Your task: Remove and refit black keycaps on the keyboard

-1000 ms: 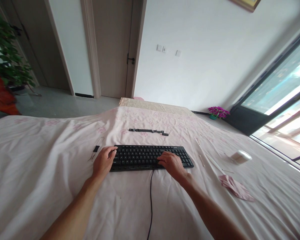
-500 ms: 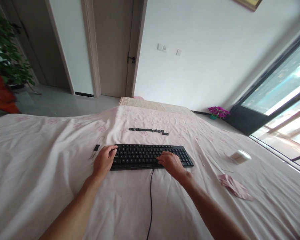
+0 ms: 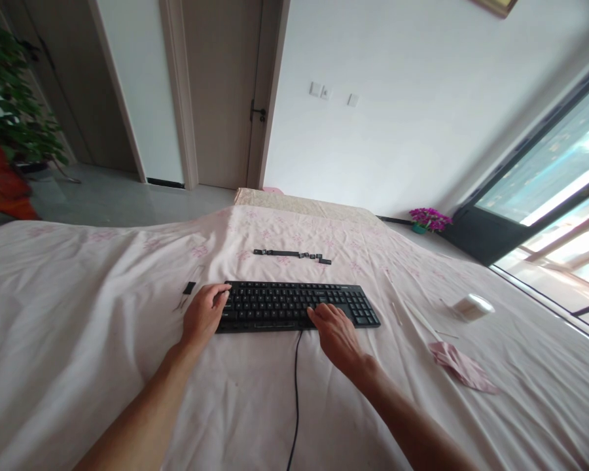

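Observation:
A black wired keyboard (image 3: pixel 285 302) lies on a pale pink flowered sheet (image 3: pixel 103 314). My left hand (image 3: pixel 203 313) grips the keyboard's left end, fingers curled over its edge. My right hand (image 3: pixel 338 332) rests at the keyboard's near right edge, fingers stretched out and lying on the keys, holding nothing. The keyboard's cable (image 3: pixel 296 392) runs toward me between my forearms. Beyond the keyboard lies a row of loose black keycaps (image 3: pixel 294 255).
A small black piece (image 3: pixel 189 288) and a thin tool lie left of the keyboard. To the right are a white round object (image 3: pixel 471 306), thin sticks (image 3: pixel 419 318) and a crumpled pink cloth (image 3: pixel 459 366). Door, plant and window stand beyond the bed.
My right hand has slid back toward me, from the middle of the right-hand keys to the keyboard's near edge. The left hand and keyboard stay put.

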A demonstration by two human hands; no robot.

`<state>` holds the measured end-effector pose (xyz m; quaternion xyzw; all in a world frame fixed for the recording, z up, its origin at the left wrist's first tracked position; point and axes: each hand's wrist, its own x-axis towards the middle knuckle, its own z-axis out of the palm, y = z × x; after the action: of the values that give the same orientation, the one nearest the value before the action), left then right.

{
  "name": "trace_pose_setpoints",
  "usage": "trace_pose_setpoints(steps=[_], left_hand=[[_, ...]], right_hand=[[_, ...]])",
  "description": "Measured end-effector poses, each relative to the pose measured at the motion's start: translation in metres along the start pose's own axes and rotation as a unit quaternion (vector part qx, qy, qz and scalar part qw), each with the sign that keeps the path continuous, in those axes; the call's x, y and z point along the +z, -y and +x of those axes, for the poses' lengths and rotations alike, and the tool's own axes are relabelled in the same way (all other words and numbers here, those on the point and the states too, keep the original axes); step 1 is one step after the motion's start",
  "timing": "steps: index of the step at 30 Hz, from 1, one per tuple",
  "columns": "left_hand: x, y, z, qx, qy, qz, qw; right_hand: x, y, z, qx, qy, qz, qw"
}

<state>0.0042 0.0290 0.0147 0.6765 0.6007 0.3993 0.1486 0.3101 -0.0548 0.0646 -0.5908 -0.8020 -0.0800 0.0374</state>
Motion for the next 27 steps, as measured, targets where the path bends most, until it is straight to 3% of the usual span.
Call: trace_pose_setpoints(steps=[6, 10, 13, 16, 20, 23, 27], left_hand=[[-0.001, -0.001, 0.0, -0.001, 0.002, -0.002, 1.0], [0.001, 0.001, 0.0, 0.001, 0.004, 0.004, 1.0], [0.004, 0.005, 0.001, 0.005, 0.003, 0.005, 1.0], [0.007, 0.009, 0.002, 0.008, 0.002, 0.003, 1.0], [0.009, 0.012, 0.003, 0.017, -0.007, -0.006, 1.0], [0.009, 0.014, 0.003, 0.02, -0.01, -0.009, 1.0], [0.011, 0.015, 0.004, 0.012, -0.006, -0.004, 1.0]], right_hand=[[0.002, 0.006, -0.006, 0.012, 0.002, -0.022, 1.0], [-0.003, -0.002, -0.005, 0.007, 0.0, 0.034, 0.999], [-0.006, -0.023, 0.007, 0.007, -0.016, 0.121, 0.993], [0.0, -0.059, 0.031, 0.066, -0.051, 0.165, 0.983], [0.017, -0.109, 0.071, 0.212, -0.054, 0.119, 0.969], [0.03, -0.132, 0.095, 0.241, -0.053, 0.102, 0.964], [0.045, -0.144, 0.118, 0.243, -0.038, 0.091, 0.965]])
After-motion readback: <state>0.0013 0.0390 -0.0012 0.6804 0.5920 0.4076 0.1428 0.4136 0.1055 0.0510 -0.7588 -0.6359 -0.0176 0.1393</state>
